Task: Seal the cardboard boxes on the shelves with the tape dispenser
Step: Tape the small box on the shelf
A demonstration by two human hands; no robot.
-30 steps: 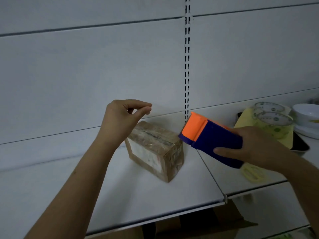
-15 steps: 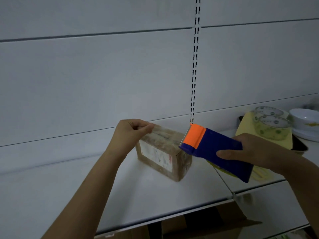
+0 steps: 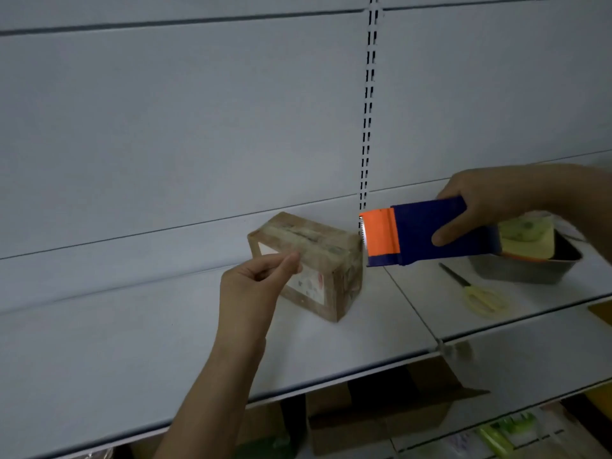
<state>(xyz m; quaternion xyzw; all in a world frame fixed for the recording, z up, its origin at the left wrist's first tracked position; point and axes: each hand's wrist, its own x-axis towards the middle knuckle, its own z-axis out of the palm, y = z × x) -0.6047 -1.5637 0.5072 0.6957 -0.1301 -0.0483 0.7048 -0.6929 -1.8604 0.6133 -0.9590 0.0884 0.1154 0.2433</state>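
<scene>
**One box, one dispenser, two hands**

Head view: one cardboard box [image 3: 308, 260] sits on the shelf [image 3: 132, 359]. The left hand [image 3: 255, 286] pinches its fingers just before the box — clear tape hard to make out. The right hand [image 3: 490, 207] grips one tape dispenser [image 3: 420, 235], blade beside the box. One pair of scissors [image 3: 477, 293]; a tray [image 3: 530, 270] partly hidden.

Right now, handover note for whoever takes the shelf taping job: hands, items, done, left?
Left hand: fingers pinched in front of the cardboard box, apparently holding a clear tape end; the tape itself is hard to see.
Right hand: grips the blue-orange tape dispenser in the air just right of the box, serrated edge toward it.
Box stands on the white shelf, top seam already showing tape.
Left: lay the strip, cut it, move to other boxes.
</scene>
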